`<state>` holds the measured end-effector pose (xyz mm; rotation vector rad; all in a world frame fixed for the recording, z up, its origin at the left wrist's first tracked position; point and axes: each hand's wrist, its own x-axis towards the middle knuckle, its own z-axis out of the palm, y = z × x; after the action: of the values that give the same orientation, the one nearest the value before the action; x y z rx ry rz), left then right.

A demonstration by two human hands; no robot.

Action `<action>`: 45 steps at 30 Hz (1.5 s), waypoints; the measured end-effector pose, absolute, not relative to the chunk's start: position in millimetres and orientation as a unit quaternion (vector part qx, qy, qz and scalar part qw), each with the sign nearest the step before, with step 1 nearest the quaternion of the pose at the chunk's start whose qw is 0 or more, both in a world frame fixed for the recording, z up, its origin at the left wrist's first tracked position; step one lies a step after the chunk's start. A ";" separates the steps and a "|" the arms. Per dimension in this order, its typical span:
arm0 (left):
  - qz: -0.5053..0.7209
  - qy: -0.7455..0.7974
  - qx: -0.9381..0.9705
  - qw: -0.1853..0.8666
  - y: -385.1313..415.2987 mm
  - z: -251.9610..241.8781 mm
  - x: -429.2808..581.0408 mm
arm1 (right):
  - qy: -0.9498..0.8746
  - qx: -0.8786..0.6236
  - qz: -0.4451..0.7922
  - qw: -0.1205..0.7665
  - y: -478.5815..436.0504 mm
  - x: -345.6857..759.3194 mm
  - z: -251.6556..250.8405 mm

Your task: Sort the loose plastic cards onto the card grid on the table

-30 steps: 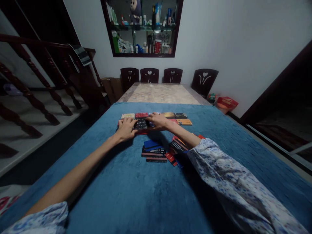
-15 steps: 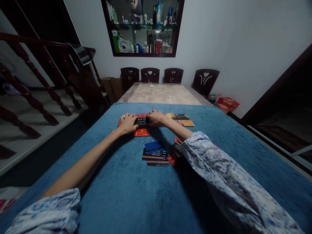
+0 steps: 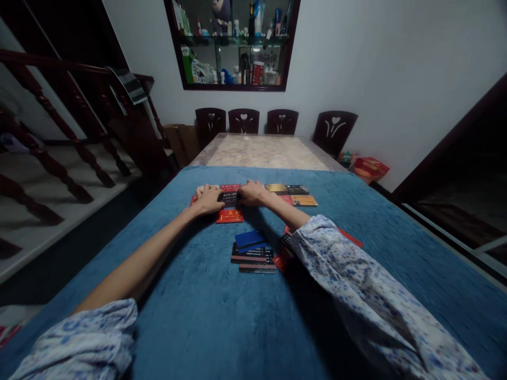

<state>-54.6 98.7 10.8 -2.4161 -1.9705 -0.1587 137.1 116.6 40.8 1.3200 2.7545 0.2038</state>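
Toward the far side of the blue cloth, a black card (image 3: 230,199) with white print lies between my two hands. My left hand (image 3: 207,201) has its fingers at the card's left end, and my right hand (image 3: 252,193) grips the right end. Just below it is a red card (image 3: 230,216) with yellow marks. Another red card (image 3: 230,187) shows behind it. Right of my hands, a gold card (image 3: 276,188), a dark card (image 3: 298,189) and an orange card (image 3: 304,200) lie in rows. Fingertips are partly hidden.
Nearer me, a blue card (image 3: 251,240) overlaps several black cards (image 3: 256,268). Beside them, red cards (image 3: 280,262) lie partly under my right sleeve. The blue cloth (image 3: 190,311) covers the near table; bare tabletop (image 3: 261,150) and dark chairs (image 3: 282,121) are beyond.
My hands stay at the black card with only a slight shift. The camera view has moved a little, and more of a red card shows beyond my right sleeve.
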 end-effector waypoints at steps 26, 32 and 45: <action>-0.034 -0.603 -0.797 -0.018 103.8 15.4 -64.7 | 0.913 0.402 0.060 0.018 115.5 135.9 39.2; -0.052 -0.590 -0.806 -0.012 100.5 14.6 -65.7 | 0.913 0.403 0.067 0.022 114.1 135.8 39.4; -0.136 -0.552 -0.822 0.035 74.2 15.6 -64.3 | 0.916 0.395 0.066 0.013 100.9 153.6 46.2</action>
<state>-64.3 74.2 15.6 -2.5263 -1.6961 -0.4168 153.6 100.9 46.2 1.2309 2.8544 0.2052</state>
